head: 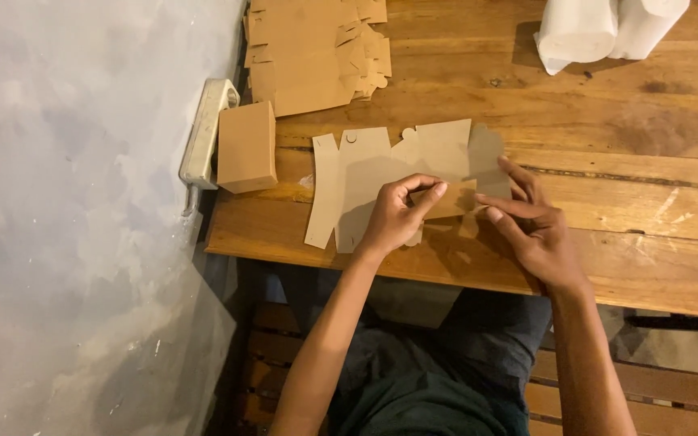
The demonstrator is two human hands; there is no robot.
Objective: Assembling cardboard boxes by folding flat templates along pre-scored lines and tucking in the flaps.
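Tan die-cut cardboard blank between hands; same tan box left of hands; warm brown plank surface; white rolls beyond.

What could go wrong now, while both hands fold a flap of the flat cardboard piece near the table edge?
The left hand and right hand pinch one flap of the flat cardboard piece; uneven pressure might crease it off its fold line or tear it. The piece reaches the table edge, so a pull toward the body could slide it off. The folded box stands close beside it and might get bumped.
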